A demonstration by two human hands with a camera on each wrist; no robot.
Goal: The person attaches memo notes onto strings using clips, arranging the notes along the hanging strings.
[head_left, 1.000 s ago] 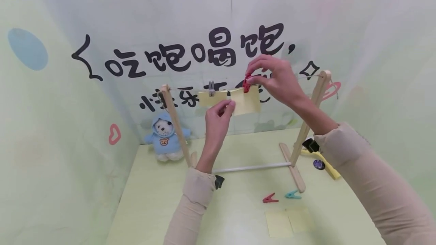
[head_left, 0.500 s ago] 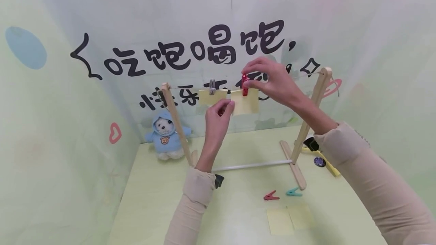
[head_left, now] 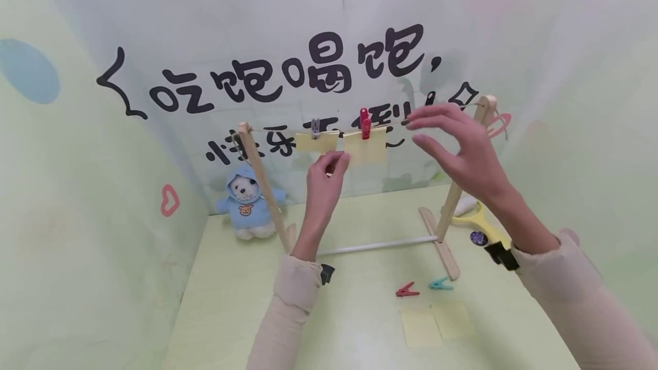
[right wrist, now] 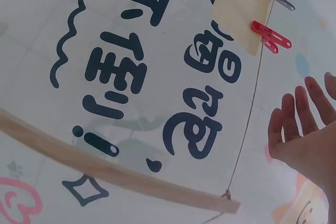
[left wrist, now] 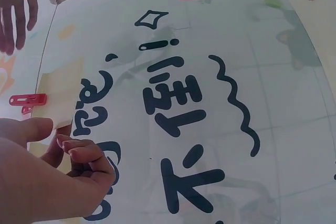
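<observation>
1) Two beige sleeves (head_left: 288, 318) are seen nearest, each with a black band at or near the cuff

2) On the pale table (head_left: 236, 313) two loose notes are laid side by side: a front note (head_left: 420, 329) and a neighbouring note (head_left: 454, 320)

3) Just beyond them two clips are left lying near each other, one dark-red clip (head_left: 407, 290) and one teal clip (head_left: 441, 284)

4) Two hands are raised above the table. By the left hand (head_left: 325, 181) the lower corner of one pale yellow note (head_left: 366, 150) is pinched between thumb and fingers. By the right hand (head_left: 465, 156) nothing is held; its fingers are spread, well clear of the clip

5) On one string (right wrist: 247, 124) two notes are hung by two clips: the pinched one is gripped at its top edge by a bright red clip (head_left: 365, 124), the second note (head_left: 315, 143) by a grey clip (head_left: 316, 128)

6) The string is tied between two wooden posts (head_left: 264, 184), which are joined low down by one white rod (head_left: 377, 245)

7) One plush bear (head_left: 252, 201) in a blue hood is seated behind one post

8) On the far wall, black lettering (head_left: 330, 61) is set in two rows
</observation>
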